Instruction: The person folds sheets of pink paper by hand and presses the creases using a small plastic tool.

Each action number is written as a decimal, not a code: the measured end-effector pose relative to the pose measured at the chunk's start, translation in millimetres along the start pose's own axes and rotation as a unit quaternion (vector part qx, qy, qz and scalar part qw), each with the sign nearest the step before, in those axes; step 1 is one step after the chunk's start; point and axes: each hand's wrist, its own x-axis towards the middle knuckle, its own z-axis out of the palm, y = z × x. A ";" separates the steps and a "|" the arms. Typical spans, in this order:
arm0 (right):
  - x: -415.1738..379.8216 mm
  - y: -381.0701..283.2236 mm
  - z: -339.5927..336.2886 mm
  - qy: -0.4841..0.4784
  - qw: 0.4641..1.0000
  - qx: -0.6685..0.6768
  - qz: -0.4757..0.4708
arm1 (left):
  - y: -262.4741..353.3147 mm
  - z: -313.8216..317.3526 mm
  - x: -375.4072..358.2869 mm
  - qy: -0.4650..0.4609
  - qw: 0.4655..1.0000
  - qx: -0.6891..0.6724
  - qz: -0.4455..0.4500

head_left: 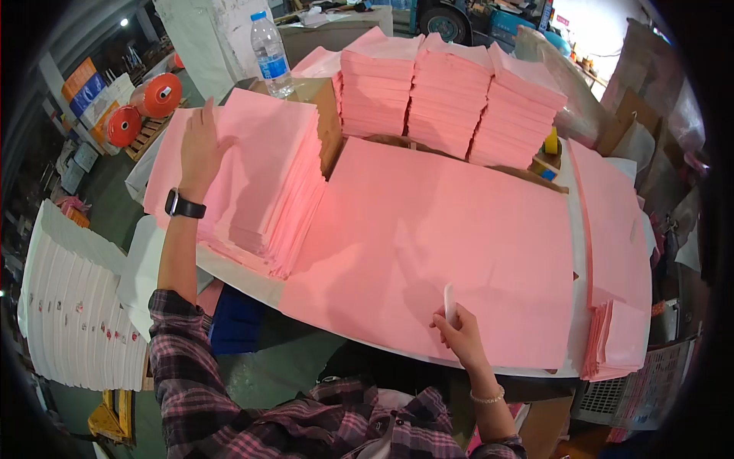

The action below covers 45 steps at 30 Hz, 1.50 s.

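Observation:
My left hand lies with fingers stretched out on the top of a tall stack of folded pink paper at the left of the table. Its wrist wears a dark watch. Between the fingers and thumb of my right hand, a slim white bone folder points up and away from me. That hand is over the lower part of a large pink sheet, spread flat across the middle of the table. The sheet's left edge meets the foot of the stack.
Behind the sheet rise several high stacks of pink paper. A water bottle stands on a cardboard box at the back left. More pink sheets and a small folded pile line the right edge. White stacked sheets are at far left.

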 end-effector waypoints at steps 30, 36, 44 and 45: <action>-126.7 101.3 -66.8 0.658 0.747 -0.019 -0.092 | 402.1 -32.3 -222.5 -0.318 0.797 -0.385 0.339; -149.4 129.8 -124.2 0.741 0.667 0.034 -0.074 | 501.5 -9.1 -264.5 -0.269 0.805 -0.370 0.378; -143.0 129.9 -119.6 0.729 0.679 0.041 -0.079 | 528.8 7.0 -265.6 -0.232 0.841 -0.297 0.388; -142.8 130.7 -118.8 0.725 0.683 0.049 -0.074 | 529.9 8.5 -265.4 -0.231 0.840 -0.298 0.389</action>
